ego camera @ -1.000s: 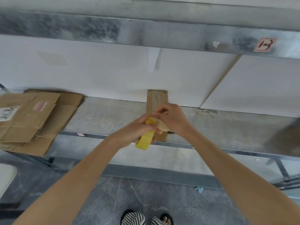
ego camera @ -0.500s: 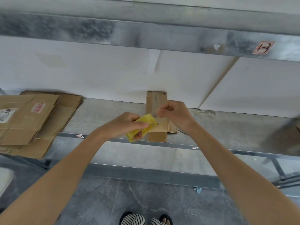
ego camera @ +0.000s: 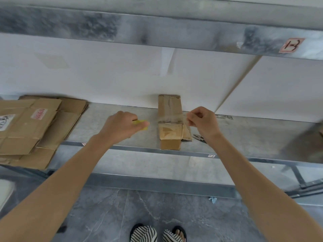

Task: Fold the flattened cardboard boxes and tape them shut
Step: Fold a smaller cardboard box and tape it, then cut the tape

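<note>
A grey metal shelf (ego camera: pixel 248 135) carries a stack of flattened cardboard boxes (ego camera: pixel 31 130) at its left end, overhanging the front edge. Mid-shelf lies a narrow cardboard box (ego camera: pixel 170 133) (its near end reaches the front edge), with a small metal hand tool (ego camera: pixel 198 137) just beside it on the right

A pink label (ego camera: pixel 291 45) on the upper shelf beam (ego camera: pixel 174 27), far right, reads "1-3"; stickers on the flattened boxes (ego camera: pixel 26 133), left, are illegible.
</note>
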### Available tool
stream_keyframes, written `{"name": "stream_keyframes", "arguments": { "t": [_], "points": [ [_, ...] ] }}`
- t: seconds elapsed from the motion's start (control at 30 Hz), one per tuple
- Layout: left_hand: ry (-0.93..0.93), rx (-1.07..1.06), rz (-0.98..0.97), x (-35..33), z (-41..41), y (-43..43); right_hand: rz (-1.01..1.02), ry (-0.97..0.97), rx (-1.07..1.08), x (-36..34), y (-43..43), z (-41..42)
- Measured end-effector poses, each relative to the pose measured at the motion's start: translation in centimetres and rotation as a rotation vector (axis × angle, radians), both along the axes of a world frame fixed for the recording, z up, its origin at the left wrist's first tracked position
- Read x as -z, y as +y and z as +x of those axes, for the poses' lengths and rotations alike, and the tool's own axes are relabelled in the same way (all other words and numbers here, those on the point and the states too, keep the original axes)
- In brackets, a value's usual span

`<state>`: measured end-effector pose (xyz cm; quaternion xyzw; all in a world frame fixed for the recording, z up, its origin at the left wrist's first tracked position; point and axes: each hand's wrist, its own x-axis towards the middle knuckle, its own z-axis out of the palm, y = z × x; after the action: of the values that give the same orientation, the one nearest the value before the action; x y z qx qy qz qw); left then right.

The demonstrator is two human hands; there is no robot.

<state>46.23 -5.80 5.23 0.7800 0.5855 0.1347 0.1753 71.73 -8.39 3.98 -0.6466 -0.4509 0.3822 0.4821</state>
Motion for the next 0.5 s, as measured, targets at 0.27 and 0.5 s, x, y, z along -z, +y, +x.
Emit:
{"name": "stream_keyframes", "arguments": {
  "t": [0.27, 0.5],
  "points": [
    [0.005, 0.031, 0.146, 2.1, 0.9, 1.8, -0.022, 0.075, 0.073, 1.8, 0.3, 1.7],
    [0.154, 0.014, 0.198, 3.5, 2.1, 4.2, -0.077, 0.079, 0.135, 4.0, 1.2, 1.8]
  ]
}}
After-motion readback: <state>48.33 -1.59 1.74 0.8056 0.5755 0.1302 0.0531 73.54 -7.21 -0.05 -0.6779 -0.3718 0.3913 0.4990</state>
